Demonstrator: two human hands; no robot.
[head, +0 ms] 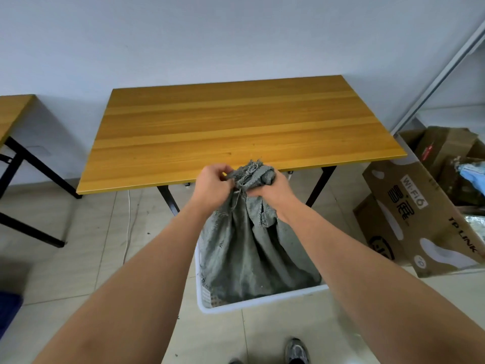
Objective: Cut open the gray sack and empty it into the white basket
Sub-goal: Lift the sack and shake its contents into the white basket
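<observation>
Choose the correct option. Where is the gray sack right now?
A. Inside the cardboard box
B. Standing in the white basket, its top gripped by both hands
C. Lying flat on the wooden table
B: the gray sack stands in the white basket, with the left hand and right hand gripping its bunched top.

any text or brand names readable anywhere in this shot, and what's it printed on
"Wi-Fi 6": on the big cardboard box at right.
"TP-LINK": same box, lower right edge.
Two large Chinese characters below "Wi-Fi 6": visible, not read with confidence.
Red label on the rear box: too small to read.
Gray sack, white basket, table: no text.
</observation>
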